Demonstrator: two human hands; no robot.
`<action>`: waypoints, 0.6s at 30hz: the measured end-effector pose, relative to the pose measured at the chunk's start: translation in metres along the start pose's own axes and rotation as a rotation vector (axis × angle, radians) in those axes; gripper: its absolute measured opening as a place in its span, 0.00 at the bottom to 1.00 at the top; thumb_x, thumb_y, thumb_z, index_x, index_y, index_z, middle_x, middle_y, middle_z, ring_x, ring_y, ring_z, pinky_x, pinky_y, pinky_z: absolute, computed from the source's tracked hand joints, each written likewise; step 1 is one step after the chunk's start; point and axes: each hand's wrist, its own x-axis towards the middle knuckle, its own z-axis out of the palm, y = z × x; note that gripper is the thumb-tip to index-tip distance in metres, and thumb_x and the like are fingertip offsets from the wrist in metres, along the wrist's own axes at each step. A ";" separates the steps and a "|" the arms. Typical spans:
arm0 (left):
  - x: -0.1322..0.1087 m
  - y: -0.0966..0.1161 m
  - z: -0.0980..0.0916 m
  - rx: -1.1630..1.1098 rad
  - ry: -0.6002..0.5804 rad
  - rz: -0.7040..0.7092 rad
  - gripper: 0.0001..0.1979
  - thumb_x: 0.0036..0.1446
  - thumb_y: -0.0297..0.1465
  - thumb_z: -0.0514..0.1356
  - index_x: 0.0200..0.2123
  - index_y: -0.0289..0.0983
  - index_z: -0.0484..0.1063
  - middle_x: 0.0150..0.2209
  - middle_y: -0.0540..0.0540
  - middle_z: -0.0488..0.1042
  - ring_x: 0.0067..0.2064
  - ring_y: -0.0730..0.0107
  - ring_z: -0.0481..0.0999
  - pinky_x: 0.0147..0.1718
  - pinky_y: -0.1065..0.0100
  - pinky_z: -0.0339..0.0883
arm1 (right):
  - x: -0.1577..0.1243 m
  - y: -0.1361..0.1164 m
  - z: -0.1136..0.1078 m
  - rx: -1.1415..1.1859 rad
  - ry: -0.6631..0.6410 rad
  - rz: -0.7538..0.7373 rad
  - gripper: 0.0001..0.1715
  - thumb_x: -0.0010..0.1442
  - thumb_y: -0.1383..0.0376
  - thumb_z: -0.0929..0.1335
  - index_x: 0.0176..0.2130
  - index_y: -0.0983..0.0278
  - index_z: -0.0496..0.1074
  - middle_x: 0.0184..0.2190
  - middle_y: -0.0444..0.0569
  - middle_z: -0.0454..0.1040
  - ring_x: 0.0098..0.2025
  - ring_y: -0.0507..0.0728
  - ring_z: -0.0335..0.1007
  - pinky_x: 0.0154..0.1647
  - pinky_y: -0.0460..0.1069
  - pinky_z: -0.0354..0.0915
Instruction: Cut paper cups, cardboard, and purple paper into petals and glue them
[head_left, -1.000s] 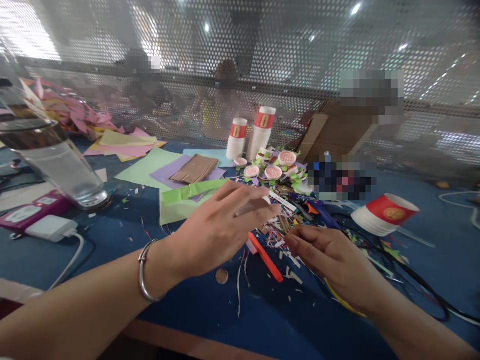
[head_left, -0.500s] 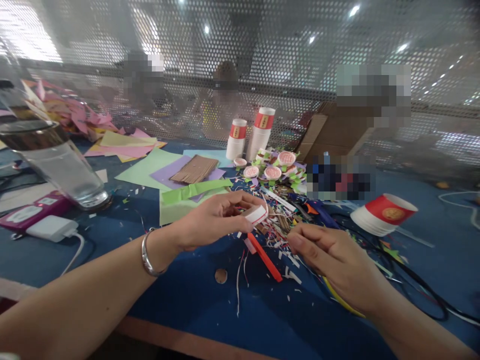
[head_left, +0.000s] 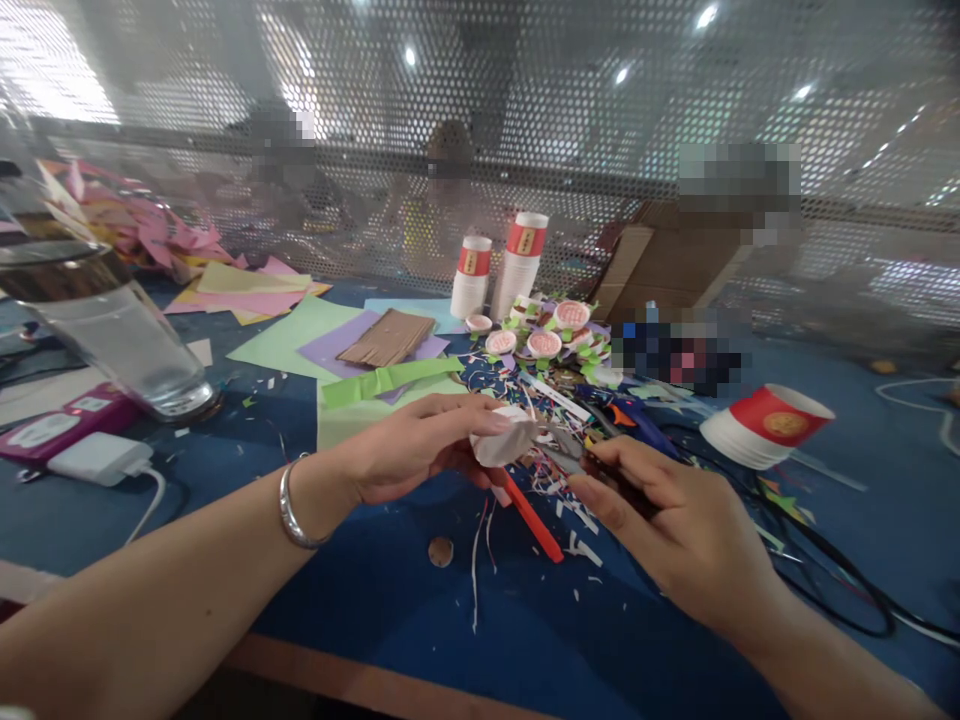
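My left hand (head_left: 435, 440), a silver bangle at its wrist, pinches a small round white paper cup bottom (head_left: 504, 440) between thumb and fingers. My right hand (head_left: 667, 520) is closed around a pair of scissors (head_left: 561, 442). Their grey blades point left, close to the right edge of the cup bottom; whether they touch it I cannot tell. Most of the scissors' handle is hidden by my fingers. Beneath both hands lie a red-orange strip (head_left: 534, 517) and many paper scraps (head_left: 577, 520). A small brown disc (head_left: 440, 551) rests nearer to me.
Stacked paper cups (head_left: 517, 265) stand behind a pile of decorated discs (head_left: 544, 344). A tipped paper cup (head_left: 769, 425) and black cables (head_left: 832, 545) are at right. Cardboard (head_left: 388, 338) lies on coloured paper (head_left: 285, 335). At left are a glass bottle (head_left: 142, 340) and purple power strip (head_left: 75, 415).
My left hand has turned the cup bottom so its white face shows. My right hand has raised the scissors, and their blades now show beside the cup bottom.
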 end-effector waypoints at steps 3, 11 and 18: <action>-0.001 -0.001 0.004 -0.012 -0.022 -0.103 0.16 0.63 0.42 0.63 0.42 0.34 0.77 0.35 0.42 0.80 0.33 0.69 0.80 0.31 0.70 0.73 | 0.000 -0.003 0.001 0.049 0.069 0.091 0.19 0.67 0.49 0.67 0.36 0.61 0.73 0.21 0.40 0.67 0.23 0.51 0.60 0.25 0.47 0.57; 0.000 -0.012 0.021 -0.089 -0.047 -0.288 0.19 0.64 0.45 0.62 0.37 0.33 0.76 0.30 0.44 0.78 0.26 0.71 0.79 0.28 0.71 0.74 | 0.009 -0.007 0.006 0.290 -0.031 0.140 0.17 0.63 0.51 0.72 0.37 0.62 0.75 0.26 0.43 0.72 0.26 0.51 0.64 0.26 0.46 0.62; -0.006 -0.010 0.032 -0.006 -0.040 -0.199 0.17 0.60 0.43 0.67 0.40 0.34 0.81 0.33 0.45 0.79 0.29 0.74 0.76 0.18 0.78 0.61 | 0.009 -0.009 0.011 0.347 -0.044 0.152 0.15 0.61 0.53 0.72 0.35 0.63 0.76 0.27 0.45 0.76 0.27 0.52 0.68 0.27 0.45 0.65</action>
